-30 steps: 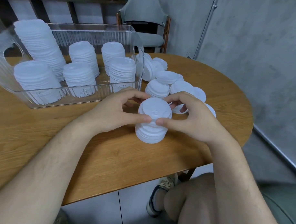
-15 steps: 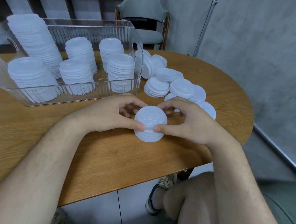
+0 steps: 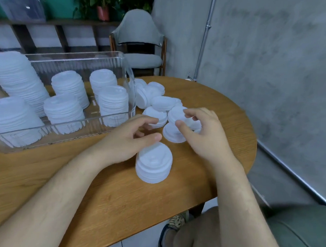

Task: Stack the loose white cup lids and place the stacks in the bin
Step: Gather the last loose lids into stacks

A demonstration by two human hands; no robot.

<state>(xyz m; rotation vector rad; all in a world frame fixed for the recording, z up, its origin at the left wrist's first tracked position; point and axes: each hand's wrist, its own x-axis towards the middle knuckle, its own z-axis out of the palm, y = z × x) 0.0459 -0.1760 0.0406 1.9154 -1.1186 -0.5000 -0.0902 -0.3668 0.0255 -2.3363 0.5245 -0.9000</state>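
Lids were what I was after: a short stack of white cup lids [image 3: 153,162] stood on the worktop [image 3: 104,195] just in front of me, and the loose lids [image 3: 164,108] lay scattered beyond it, beside the right end of the clear plastic bin [image 3: 77,61]. My left hand [image 3: 126,140] hovered over the stack's far edge, fingers curled but gripping nothing. My right hand [image 3: 200,132] was over the loose pile, thumb and fingers closing round one lid [image 3: 173,134]; motion blur kept me from telling whether it was truly pinched. The step, as I judged it, was to take one lid and seat it on the stack. To do that well I needed to grip it by the rim, keep it level, set it square on top and steady the stack with my left hand. Room was fair: bare wood lay between stack and bin. The stack sat near the worktop's front edge, so a nudge toward me risked a spill. The bin already held several stacks [image 3: 113,101], with little open floor inside.
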